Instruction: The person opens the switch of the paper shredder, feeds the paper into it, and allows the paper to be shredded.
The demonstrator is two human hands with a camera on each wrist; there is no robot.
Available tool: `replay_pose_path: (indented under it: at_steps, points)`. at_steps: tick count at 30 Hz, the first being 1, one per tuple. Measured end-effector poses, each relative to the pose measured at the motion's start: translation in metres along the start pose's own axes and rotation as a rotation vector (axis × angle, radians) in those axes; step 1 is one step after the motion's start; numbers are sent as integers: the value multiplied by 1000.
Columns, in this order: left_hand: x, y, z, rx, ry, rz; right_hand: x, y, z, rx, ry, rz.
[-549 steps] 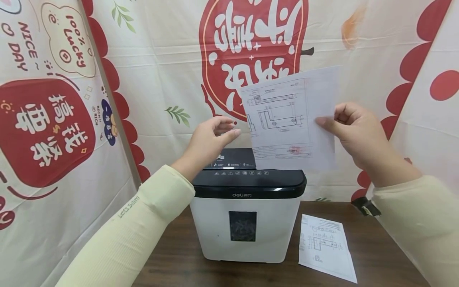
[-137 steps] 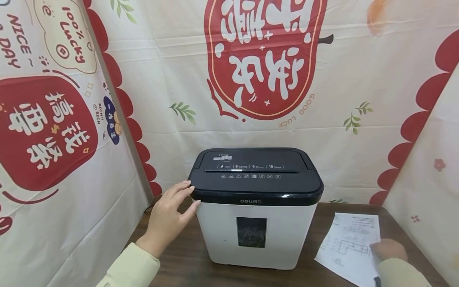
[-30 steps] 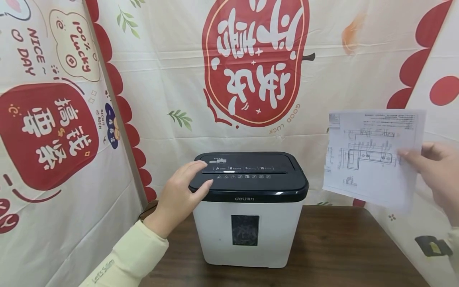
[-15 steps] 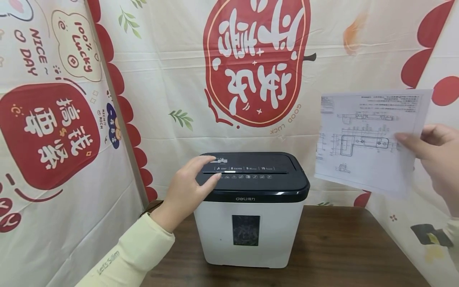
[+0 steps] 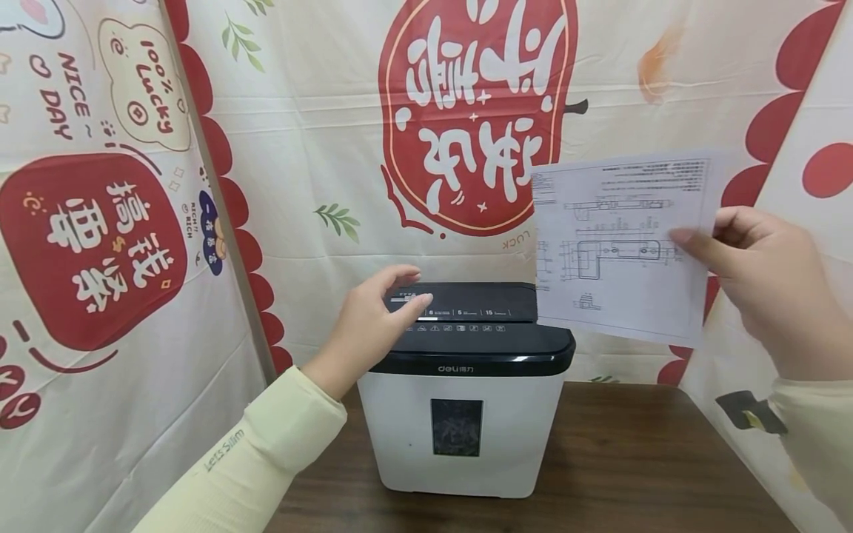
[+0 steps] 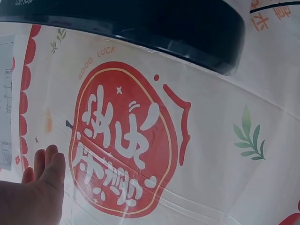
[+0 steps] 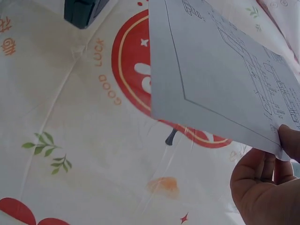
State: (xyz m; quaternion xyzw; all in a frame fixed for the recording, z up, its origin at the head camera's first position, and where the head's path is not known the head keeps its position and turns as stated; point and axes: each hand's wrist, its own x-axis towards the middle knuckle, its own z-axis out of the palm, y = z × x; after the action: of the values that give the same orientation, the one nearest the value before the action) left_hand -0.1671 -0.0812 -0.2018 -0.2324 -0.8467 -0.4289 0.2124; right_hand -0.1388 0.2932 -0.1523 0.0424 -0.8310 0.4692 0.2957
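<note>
My right hand (image 5: pixel 773 274) pinches the right edge of a sheet of paper (image 5: pixel 620 296) printed with a technical line drawing. The sheet hangs upright in the air, its lower left corner overlapping the right end of the paper shredder (image 5: pixel 460 422) in the head view. In the right wrist view, thumb and fingers grip the edge of the paper (image 7: pixel 211 79). My left hand (image 5: pixel 373 318) hovers over the left end of the shredder's black top, fingers relaxed and slightly bent, holding nothing. The shredder has a white bin with a small dark window. Its feed slot is partly hidden by the left hand and paper.
The shredder stands on a dark brown wooden table (image 5: pixel 620 451). Printed cloth (image 5: pixel 293 148) with red designs hangs behind, and more cloth (image 5: pixel 153 414) covers the left side. A dark band or tag (image 5: pixel 749 411) hangs by the right sleeve.
The right hand picked the sheet up off the table; over the last second it moved left and up toward the shredder. The left hand shifted right and up over the shredder top.
</note>
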Motion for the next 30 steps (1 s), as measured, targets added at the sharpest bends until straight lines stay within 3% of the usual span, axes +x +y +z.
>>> replay_pose_path:
  at_steps: [7, 14, 23, 30]
  points:
    - [13, 6, 1, -83, -18, -28, 2, -14, 14, 62, -39, -8]
    - [26, 11, 1, -152, -31, -83, 5, -30, 31, 33, -115, -4]
    - [38, 23, 4, -228, -30, -141, 7, -47, 61, 152, -150, -137]
    - [45, 27, 4, -319, -19, -169, 6, -53, 78, 194, -199, -151]
